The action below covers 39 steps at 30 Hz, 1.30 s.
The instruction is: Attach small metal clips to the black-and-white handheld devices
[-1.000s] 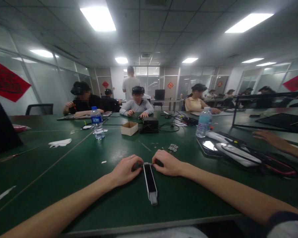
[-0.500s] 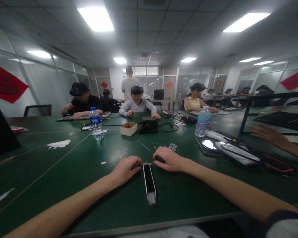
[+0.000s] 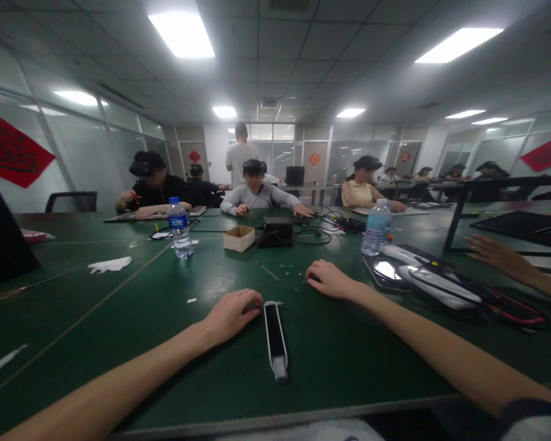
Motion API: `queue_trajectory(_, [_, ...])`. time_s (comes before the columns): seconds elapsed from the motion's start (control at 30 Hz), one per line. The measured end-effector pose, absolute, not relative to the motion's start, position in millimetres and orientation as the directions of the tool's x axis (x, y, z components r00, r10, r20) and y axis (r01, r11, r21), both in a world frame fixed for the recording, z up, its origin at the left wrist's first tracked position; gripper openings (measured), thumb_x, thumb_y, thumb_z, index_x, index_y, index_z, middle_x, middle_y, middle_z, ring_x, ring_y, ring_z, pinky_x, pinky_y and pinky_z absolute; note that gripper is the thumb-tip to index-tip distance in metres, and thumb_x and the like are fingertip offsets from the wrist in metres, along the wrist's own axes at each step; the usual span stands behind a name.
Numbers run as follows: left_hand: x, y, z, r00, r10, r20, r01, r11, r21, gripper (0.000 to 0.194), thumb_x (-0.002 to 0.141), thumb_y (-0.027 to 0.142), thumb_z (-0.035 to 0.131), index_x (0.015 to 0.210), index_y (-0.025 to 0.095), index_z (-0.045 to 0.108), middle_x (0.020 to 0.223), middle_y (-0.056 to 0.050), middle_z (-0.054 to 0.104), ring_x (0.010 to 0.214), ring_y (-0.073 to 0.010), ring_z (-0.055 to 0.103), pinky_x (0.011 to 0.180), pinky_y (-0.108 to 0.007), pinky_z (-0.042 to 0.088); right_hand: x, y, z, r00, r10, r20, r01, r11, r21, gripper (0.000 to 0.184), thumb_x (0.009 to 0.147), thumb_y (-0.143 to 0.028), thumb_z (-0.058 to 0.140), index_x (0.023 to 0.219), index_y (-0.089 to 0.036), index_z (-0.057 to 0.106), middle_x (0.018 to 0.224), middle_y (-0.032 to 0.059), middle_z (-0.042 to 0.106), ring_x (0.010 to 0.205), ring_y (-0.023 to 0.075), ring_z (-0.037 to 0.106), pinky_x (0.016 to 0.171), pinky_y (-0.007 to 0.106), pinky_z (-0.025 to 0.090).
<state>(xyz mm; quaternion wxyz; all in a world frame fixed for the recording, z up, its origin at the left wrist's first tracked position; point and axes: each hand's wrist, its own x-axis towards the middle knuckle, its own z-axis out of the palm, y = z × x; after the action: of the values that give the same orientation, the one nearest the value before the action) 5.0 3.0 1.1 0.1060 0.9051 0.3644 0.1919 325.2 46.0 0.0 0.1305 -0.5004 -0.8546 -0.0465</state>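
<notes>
A long, narrow black piece with white edges and a grey end (image 3: 276, 340) lies on the green table in front of me. At its far end, my left hand (image 3: 232, 316) is closed, thumb and fingers pinching its left corner. A thin pin (image 3: 280, 303) sticks out on the other side of that end. My right hand (image 3: 330, 279) is farther off to the right, fingers curled down at the tabletop over the pile of small metal pieces, which it covers. Whatever its fingertips hold is hidden. Small rings (image 3: 297, 290) lie beside those fingertips.
Beyond my hands stand a small open box (image 3: 239, 240), a black box (image 3: 275, 233) with cables, and two water bottles, one left (image 3: 179, 229), one right (image 3: 373, 229). A phone (image 3: 386, 271) and white-and-black devices (image 3: 436, 286) lie right, near another person's hand (image 3: 500, 254). People sit opposite.
My right hand has let go of the black piece's far end and moved right and away, onto the small metal pieces. My left hand stays in place. The person opposite has stretched an arm toward the cables.
</notes>
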Motion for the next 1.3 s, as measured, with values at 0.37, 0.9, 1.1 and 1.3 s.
queue_trajectory(0.37, [3, 4, -1, 0.663, 0.696, 0.276, 0.621, -0.717, 0.316, 0.018, 0.088, 0.024, 0.059, 0.105, 0.023, 0.062, 0.095, 0.001, 0.065, 0.079, -0.0149, 0.060, 0.071, -0.025, 0.047, 317, 43, 3, -0.379, 0.899, 0.220, 0.907, 0.408, -0.102, 0.014, 0.086, -0.021, 0.056, 0.093, -0.016, 0.066, 0.093, 0.0083, 0.065, 0.086, 0.0205, 0.058, 0.074, 0.029, 0.042])
queue_trajectory(0.9, [6, 0, 2, 0.663, 0.697, 0.273, 0.636, -0.717, 0.287, 0.018, 0.088, 0.024, 0.056, 0.105, 0.021, 0.061, 0.093, -0.001, 0.065, 0.079, -0.0154, 0.061, 0.072, -0.026, 0.048, 315, 37, 11, -0.384, 0.912, 0.144, 0.913, 0.398, -0.087, 0.011, 0.083, -0.022, 0.056, 0.089, -0.017, 0.063, 0.094, 0.0073, 0.064, 0.088, 0.0205, 0.057, 0.073, 0.029, 0.038])
queue_trajectory(1.1, [7, -3, 5, 0.655, 0.710, 0.258, 0.647, -0.704, 0.294, 0.020, 0.087, 0.022, 0.056, 0.107, 0.021, 0.060, 0.095, -0.001, 0.066, 0.080, -0.0158, 0.061, 0.073, -0.027, 0.048, 315, 34, 13, -0.416, 0.898, 0.141, 0.900, 0.429, -0.081, 0.008, 0.082, -0.022, 0.058, 0.085, -0.017, 0.063, 0.094, 0.0087, 0.064, 0.087, 0.0217, 0.056, 0.073, 0.030, 0.038])
queue_trajectory(1.3, [9, -4, 6, 0.646, 0.717, 0.262, 0.656, -0.696, 0.291, 0.021, 0.087, 0.022, 0.056, 0.107, 0.021, 0.060, 0.095, -0.001, 0.067, 0.079, -0.0163, 0.062, 0.072, -0.027, 0.048, 318, 35, 16, -0.419, 0.835, 0.358, 0.881, 0.469, -0.065, 0.004, 0.080, -0.020, 0.059, 0.078, -0.017, 0.060, 0.086, 0.0065, 0.062, 0.085, 0.0206, 0.055, 0.077, 0.031, 0.038])
